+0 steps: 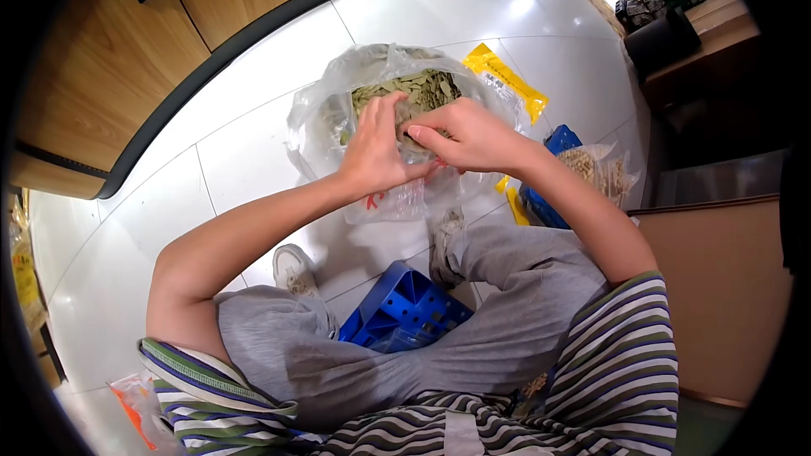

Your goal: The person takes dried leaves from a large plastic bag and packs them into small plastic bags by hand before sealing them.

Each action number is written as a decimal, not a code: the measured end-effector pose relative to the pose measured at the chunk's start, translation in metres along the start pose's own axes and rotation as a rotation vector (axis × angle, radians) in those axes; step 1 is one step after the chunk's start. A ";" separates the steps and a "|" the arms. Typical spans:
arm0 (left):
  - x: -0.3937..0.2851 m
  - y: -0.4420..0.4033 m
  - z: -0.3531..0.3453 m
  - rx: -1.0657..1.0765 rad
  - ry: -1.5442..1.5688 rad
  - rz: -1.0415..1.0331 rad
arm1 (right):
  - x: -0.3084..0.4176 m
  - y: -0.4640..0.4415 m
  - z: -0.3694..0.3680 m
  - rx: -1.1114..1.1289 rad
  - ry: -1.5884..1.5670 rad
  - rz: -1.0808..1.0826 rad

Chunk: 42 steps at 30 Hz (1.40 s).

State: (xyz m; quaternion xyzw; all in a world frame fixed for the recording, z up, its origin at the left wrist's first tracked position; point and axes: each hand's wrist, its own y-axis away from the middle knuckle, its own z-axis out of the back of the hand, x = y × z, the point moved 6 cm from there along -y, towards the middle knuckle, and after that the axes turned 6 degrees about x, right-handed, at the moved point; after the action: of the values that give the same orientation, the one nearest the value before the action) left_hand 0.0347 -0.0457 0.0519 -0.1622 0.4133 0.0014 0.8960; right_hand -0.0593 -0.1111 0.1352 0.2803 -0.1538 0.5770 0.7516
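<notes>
"On the white floor tiles [160,203], where do we have the bag?"

"We have the clear plastic bag [317,110] in front of us, beyond our knees, its mouth open towards us. Dried greenish leaves [435,89] fill the opening, and red marks show on the near side."

"And our hands?"

"Both are at the mouth, close together over the leaves. We hold our left hand [376,148] with its fingers spread and bent, the thumb reaching towards the other hand. Our right hand [465,135] is curled, thumb close to its fingers; we can't tell whether a leaf is pinched there."

"What do we see around the bag?"

"Just past it, on our right, a yellow packet [511,84]. Nearer to us on that side, a clear packet of pale, small pieces [583,165] beside a blue container [559,139], partly behind our forearm. Between our legs we have a blue plastic basket [410,304] with holes in its side, and on our left, wooden cabinets [110,67]."
</notes>
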 end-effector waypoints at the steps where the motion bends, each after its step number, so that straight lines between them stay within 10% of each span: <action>1: 0.000 -0.001 0.001 0.000 0.010 0.005 | -0.002 0.000 -0.004 0.043 -0.031 -0.048; 15: -0.001 0.000 0.003 0.059 0.016 -0.045 | 0.000 0.002 -0.026 0.363 -0.168 -0.192; 34: -0.004 0.002 0.007 0.042 -0.012 -0.048 | 0.014 0.005 0.009 -0.060 0.080 0.018; 42: -0.007 0.000 0.008 0.074 0.021 -0.026 | 0.002 0.002 -0.014 0.211 -0.108 -0.089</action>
State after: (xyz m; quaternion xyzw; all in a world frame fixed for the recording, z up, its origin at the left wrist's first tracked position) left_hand 0.0362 -0.0423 0.0617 -0.1341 0.4202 -0.0272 0.8971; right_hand -0.0615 -0.1008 0.1253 0.3951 -0.1198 0.5400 0.7334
